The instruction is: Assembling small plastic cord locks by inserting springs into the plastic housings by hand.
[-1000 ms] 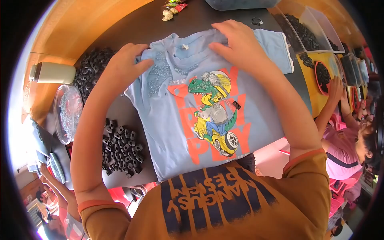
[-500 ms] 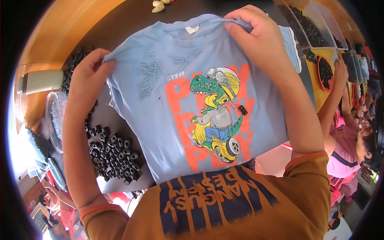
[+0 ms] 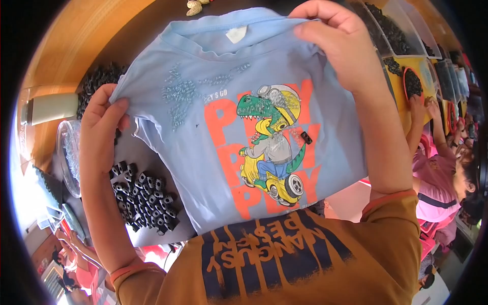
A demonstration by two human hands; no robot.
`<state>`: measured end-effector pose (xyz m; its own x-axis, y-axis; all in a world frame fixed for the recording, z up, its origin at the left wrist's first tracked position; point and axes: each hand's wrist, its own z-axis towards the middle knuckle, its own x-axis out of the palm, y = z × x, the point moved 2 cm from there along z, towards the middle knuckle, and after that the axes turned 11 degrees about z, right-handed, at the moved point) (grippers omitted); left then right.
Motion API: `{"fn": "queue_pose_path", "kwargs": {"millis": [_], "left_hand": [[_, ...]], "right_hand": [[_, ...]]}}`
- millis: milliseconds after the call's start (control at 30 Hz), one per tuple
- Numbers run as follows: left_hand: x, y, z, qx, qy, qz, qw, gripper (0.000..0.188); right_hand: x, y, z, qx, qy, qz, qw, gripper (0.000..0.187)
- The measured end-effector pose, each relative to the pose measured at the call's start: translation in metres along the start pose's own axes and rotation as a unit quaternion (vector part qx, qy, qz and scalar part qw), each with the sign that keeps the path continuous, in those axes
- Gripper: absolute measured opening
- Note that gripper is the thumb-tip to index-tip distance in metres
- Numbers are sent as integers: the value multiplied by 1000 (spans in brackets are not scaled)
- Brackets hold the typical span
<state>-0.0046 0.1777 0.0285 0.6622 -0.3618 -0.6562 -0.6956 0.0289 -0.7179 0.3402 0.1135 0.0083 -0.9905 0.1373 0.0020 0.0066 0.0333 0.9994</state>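
Observation:
A light blue T-shirt (image 3: 188,152) with a cartoon dinosaur on a yellow scooter is spread out in front of me. My left hand (image 3: 104,112) pinches its left shoulder, and my right hand (image 3: 333,43) grips the cloth by the right end of the collar. Many tiny clear pieces (image 3: 178,96) lie scattered on the upper left chest, with more over the printed helmet. One small black part (image 3: 305,137) rests on the shirt right of the dinosaur. The shirt's lower end reaches my body.
Small black parts (image 3: 145,201) are heaped on the dark table by my left forearm. Beyond them stands a round clear tub (image 3: 68,157) of tiny pieces. Peanuts (image 3: 194,7) lie at the far edge. At right, a person reaches to an orange tray (image 3: 413,84) near clear bins (image 3: 394,30).
Both hands have lifted the collar end, and it tilts toward me. My left hand moved left and lower. The tiny clear pieces have shifted on the cloth. The person at right moved their hands nearer.

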Motion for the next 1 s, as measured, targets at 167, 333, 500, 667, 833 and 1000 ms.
{"fn": "queue_pose_path", "kwargs": {"millis": [167, 333, 500, 667, 833, 1000], "left_hand": [[0, 6, -8, 5, 4, -41, 999, 13], [-1, -1, -13, 28, -13, -56, 998, 14], [-6, -7, -11, 50, -85, -57, 994, 20], [4, 2, 4, 13, -15, -37, 999, 22], [4, 1, 5, 35, -56, -38, 997, 23], [6, -3, -5, 159, -139, 95, 973, 36]], "right_hand": [[5, -3, 7, -52, -15, 74, 996, 11], [11, -1, 8, -193, 90, 182, 960, 12], [2, -3, 3, -118, -72, 77, 987, 10], [9, -13, 10, -46, -50, -12, 998, 11], [11, -19, 10, -120, -66, -49, 989, 9], [12, -17, 10, -152, -52, -133, 978, 10]]}}
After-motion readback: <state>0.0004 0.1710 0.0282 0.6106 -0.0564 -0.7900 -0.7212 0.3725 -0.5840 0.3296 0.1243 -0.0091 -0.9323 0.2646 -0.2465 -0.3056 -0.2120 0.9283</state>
